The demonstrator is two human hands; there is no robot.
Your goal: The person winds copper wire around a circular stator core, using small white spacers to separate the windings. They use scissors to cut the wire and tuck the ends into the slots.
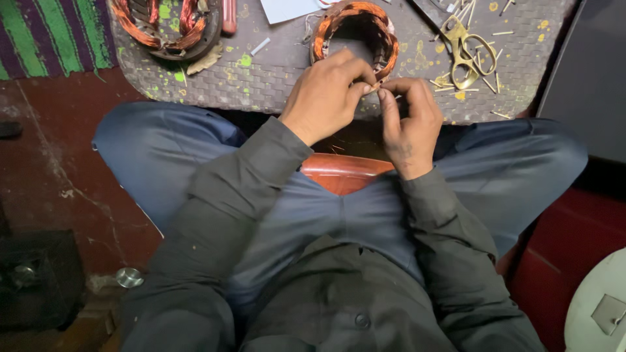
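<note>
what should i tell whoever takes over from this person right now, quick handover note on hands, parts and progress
Left hand: fingertips pinched together with the right, just in front of the copper winding ring; what they pinch is too small to tell.
Right hand: thumb and forefinger meet the left hand's, same pinch grip.
Parts: the ring sits on the woven mat right behind the hands. A second wound stator lies at the mat's far left. Brass scissors lie to the right among small pale sticks.
Done: cannot tell from this view.
Left: the fine work at the near edge of the ring is in hand.
</note>
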